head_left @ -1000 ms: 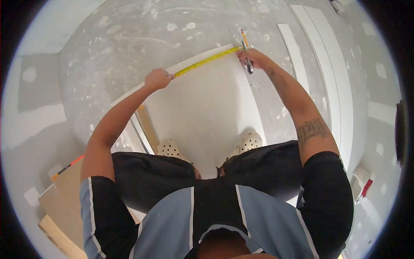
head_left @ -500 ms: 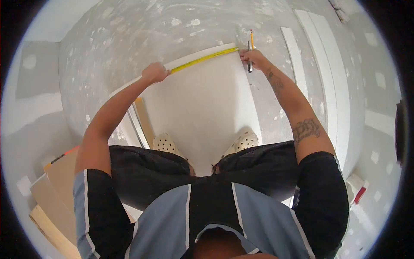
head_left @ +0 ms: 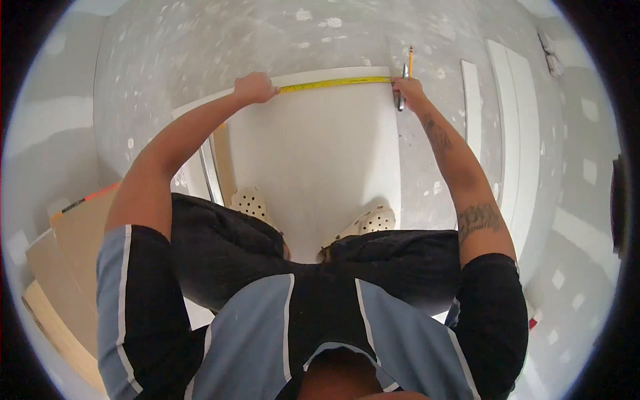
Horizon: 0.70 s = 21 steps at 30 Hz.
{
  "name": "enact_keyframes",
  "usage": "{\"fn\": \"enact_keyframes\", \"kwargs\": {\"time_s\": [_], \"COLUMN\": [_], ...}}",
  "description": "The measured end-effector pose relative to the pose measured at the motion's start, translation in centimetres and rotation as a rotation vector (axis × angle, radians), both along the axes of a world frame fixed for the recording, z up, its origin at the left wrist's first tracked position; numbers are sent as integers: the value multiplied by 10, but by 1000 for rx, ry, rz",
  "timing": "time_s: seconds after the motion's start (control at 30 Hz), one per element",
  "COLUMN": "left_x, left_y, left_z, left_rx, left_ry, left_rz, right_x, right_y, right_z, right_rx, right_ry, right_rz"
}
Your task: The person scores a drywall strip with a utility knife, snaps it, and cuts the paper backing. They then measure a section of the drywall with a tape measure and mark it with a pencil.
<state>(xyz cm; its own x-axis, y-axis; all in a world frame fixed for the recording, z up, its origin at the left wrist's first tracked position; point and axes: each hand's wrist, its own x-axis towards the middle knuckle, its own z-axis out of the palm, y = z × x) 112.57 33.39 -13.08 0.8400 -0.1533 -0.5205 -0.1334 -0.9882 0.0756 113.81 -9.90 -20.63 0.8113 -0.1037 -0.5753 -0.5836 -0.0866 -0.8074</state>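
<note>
A white drywall sheet [head_left: 320, 153] lies flat on the floor beneath me. A yellow tape measure blade [head_left: 337, 83] stretches across it near its far edge. My left hand [head_left: 255, 88] is closed around the tape's left end; the case is hidden in the fingers. At the sheet's right edge, my right hand [head_left: 412, 92] is at the blade's end. Its fingers also hold a grey utility knife [head_left: 401, 103] and a yellow pencil [head_left: 411, 61], both pointing away from me. How the right fingers touch the blade's end is too small to tell.
Long white strips [head_left: 517, 127] and a shorter strip [head_left: 472, 107] lie on the right. A metal straightedge [head_left: 210, 173] is beside my left foot. Board pieces [head_left: 87, 233] lean at the left. My perforated clogs [head_left: 377, 219] are on the sheet.
My view has turned, so the tape and sheet edge look more level. Both hands appear further right, the left one also higher. Each keeps its hold.
</note>
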Motion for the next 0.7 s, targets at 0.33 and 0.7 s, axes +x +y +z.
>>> {"fn": "enact_keyframes", "kwargs": {"time_s": [0.33, 0.7], "left_x": [1, 10], "left_y": [-8, -21], "left_z": [5, 3], "left_rx": [61, 97], "left_ry": [76, 124], "left_rz": [21, 103], "right_x": [5, 1], "right_y": [-3, 10], "right_z": [-15, 2], "right_rx": [13, -108], "right_ry": [29, -14], "right_rz": [47, 26]}}
